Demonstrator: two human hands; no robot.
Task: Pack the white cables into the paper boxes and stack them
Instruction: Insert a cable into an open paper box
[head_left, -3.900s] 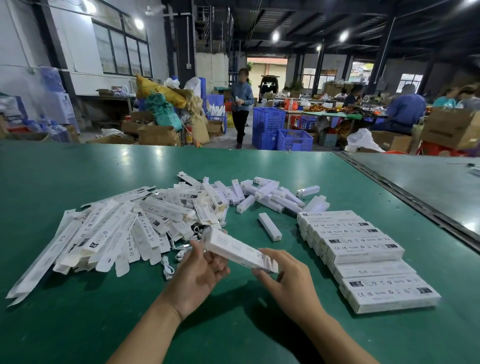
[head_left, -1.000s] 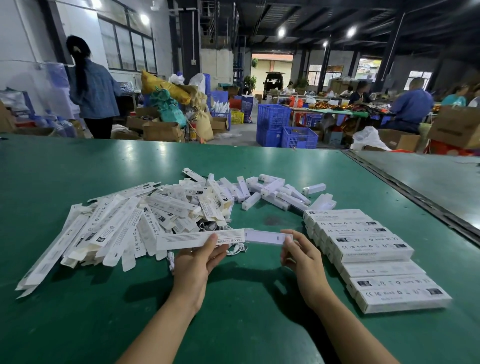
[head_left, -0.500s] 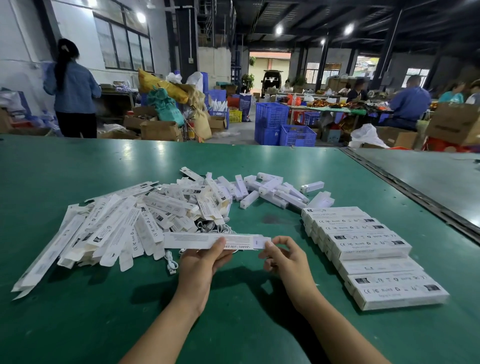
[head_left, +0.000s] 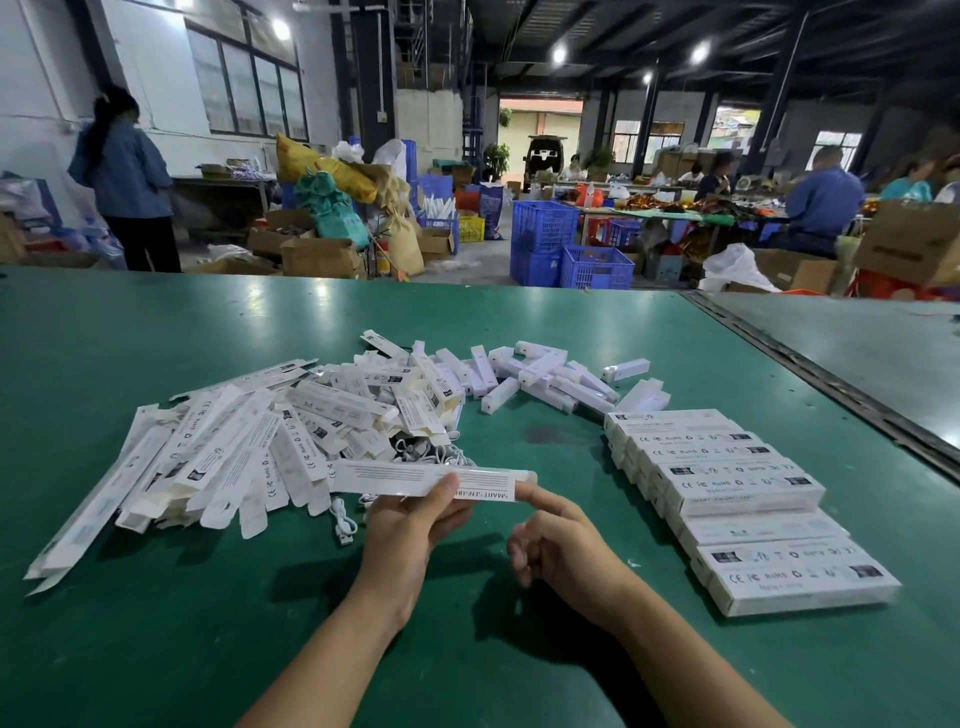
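Observation:
My left hand (head_left: 410, 525) grips a long white paper box (head_left: 415, 477) held level above the green table (head_left: 208, 623). The forefinger of my right hand (head_left: 558, 545) presses against the box's right end; its other fingers are curled and hold nothing. Left of the hands lies a heap of flat, unfolded boxes (head_left: 223, 447). Coiled white cables (head_left: 431, 452) lie behind the held box, and one more white cable (head_left: 343, 525) sits near my left hand. Packed boxes (head_left: 727, 483) stand stacked in an overlapping row on the right.
Small white inner pieces (head_left: 540, 374) are scattered at the middle back of the table. A dark seam (head_left: 831, 384) divides this table from a second one on the right. Beyond are blue crates (head_left: 571, 244), cartons and several people.
The white insert in my right hand has slid fully into the box. My right hand has let go and now only its forefinger touches the box end.

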